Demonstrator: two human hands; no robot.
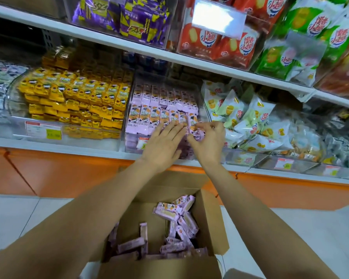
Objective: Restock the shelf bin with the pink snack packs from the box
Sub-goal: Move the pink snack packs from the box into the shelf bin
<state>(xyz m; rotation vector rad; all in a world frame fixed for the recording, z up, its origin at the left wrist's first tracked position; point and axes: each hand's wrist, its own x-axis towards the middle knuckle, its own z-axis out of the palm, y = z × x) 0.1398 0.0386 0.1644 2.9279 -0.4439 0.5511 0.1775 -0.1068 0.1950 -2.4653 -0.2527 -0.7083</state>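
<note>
A clear shelf bin (pixel 129 109) on the lower shelf holds rows of pink snack packs (pixel 159 105) standing side by side. My left hand (pixel 161 146) lies flat with fingers spread against the front row. Just to its right, my right hand (pixel 209 140) pinches a pink pack (pixel 192 125) at the row's right end. Below my arms, an open cardboard box (pixel 210 222) sits on the floor with several loose pink packs (pixel 177 224) inside.
A bin of yellow packs (pixel 77 97) stands left of the pink bin, white and green bags (pixel 250 121) to the right. The upper shelf carries purple (pixel 125 17), red (pixel 220 45) and green (pixel 302 37) bags. An orange shelf base (pixel 69 174) runs below.
</note>
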